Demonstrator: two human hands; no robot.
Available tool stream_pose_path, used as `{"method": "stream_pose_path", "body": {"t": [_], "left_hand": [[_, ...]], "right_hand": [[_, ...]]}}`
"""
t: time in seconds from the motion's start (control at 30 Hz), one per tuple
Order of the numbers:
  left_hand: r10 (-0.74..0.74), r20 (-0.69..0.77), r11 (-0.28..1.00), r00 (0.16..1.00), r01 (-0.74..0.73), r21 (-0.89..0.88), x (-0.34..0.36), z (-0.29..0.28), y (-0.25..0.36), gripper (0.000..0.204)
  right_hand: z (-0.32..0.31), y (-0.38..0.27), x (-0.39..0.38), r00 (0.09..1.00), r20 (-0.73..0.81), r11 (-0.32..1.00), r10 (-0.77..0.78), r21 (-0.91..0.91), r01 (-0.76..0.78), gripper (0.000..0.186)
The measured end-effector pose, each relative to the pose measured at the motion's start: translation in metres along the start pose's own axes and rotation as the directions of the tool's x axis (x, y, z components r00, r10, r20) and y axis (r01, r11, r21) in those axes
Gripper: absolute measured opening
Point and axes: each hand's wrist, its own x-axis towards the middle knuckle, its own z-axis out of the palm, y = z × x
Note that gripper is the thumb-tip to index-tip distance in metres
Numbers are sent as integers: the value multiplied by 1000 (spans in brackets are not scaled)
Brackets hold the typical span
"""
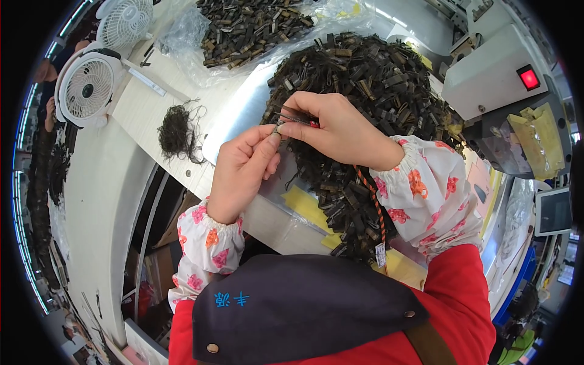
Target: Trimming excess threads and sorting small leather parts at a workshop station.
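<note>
My left hand point(236, 173) is closed in a pinch, thumb against forefinger, on a small pale-and-dark piece point(277, 129) mostly hidden by the fingertips. Right beside it, my right hand point(340, 131) is closed round a slim dark tool point(314, 123) with a red part; its thin dark tip points left over the pinched piece. The tool's exact kind is hidden by the fingers. Below my right wrist hangs an orange-and-black cord point(369, 194) with a small white tag point(381, 255). Behind and under both hands spreads a large heap of small black and brown hair-like pieces point(359, 79).
A second heap of dark pieces point(243, 30) lies on clear plastic at the back. Left on the white table point(143, 112) are a loose hair tangle point(176, 134) and a white fan point(88, 88). A white machine with a red lit switch point(528, 78) stands at the right.
</note>
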Motion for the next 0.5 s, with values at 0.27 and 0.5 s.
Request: {"method": "stream_pose_path", "body": {"t": [0.27,0.5], "left_hand": [[402,-281,747,872,-134,651,36,-66,4,19],[604,-91,561,792,-341,754,31,-61,17,20]], "right_hand": [[-16,-1,5,982,-107,977,159,158,-141,19],[-12,-9,16,964,12,931,267,256,-261,18]]}}
